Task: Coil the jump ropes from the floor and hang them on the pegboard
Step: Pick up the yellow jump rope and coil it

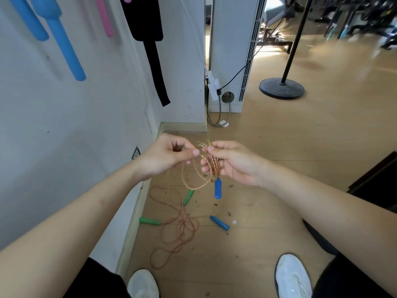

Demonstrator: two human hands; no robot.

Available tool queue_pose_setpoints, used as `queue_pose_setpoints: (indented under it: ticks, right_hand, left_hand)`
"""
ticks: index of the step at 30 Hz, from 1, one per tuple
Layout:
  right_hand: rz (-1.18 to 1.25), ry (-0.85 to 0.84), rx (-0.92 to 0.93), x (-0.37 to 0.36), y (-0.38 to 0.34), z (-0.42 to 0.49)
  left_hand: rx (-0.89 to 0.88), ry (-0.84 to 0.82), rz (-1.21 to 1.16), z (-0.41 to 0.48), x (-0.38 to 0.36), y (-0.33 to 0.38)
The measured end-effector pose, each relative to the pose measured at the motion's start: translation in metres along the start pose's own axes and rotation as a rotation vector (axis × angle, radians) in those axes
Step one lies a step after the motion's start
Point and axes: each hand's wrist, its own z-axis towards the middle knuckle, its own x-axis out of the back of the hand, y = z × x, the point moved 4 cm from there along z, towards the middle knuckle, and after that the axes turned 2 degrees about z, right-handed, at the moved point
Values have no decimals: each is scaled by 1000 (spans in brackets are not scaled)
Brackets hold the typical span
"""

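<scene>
We held the patterned jump rope (199,186) in the air just below the middle of the view, gathered into a few loops that hung between our hands. Our right hand (232,162) had its fingers curled round the bunched loops, thumb and forefinger pinching their top. Our left hand (169,155), just beside it at nine o'clock, pinched a single strand between thumb and forefinger, with the other fingers curled in. One blue handle (217,188) dangled from the coil at six o'clock of the right hand, clear of the floor.

On the wooden floor (300,158) below, a second blue handle (219,223) lay flat. At nine o'clock of it, the red jump rope (178,229) sprawled in loose tangles, with its two green handles (150,221) apart from each other near the skirting. We could not tell where each strand ended. Our white shoes (293,276) stood at six o'clock.

At ten o'clock, blue foam tubes (64,39), a pink one (104,18) and a black strap (153,50) hung on the white wall (64,125). At one o'clock stood a white cabinet unit (234,50) and a black stand base (281,88).
</scene>
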Motion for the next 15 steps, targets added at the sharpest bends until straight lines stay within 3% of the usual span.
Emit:
queue_pose_setpoints:
  ticks: [5, 13, 15]
  right_hand:
    - [-27, -106, -36, -7, 4, -2]
    - [-129, -188, -90, -1, -3, -4]
    - [-176, -218, -95, 0, -8, -7]
  left_hand:
    - [-49, 43, -50, 1, -1, 0]
    - [-107, 129, 82, 4, 0, 0]
    - [-117, 82, 122, 4, 1, 0]
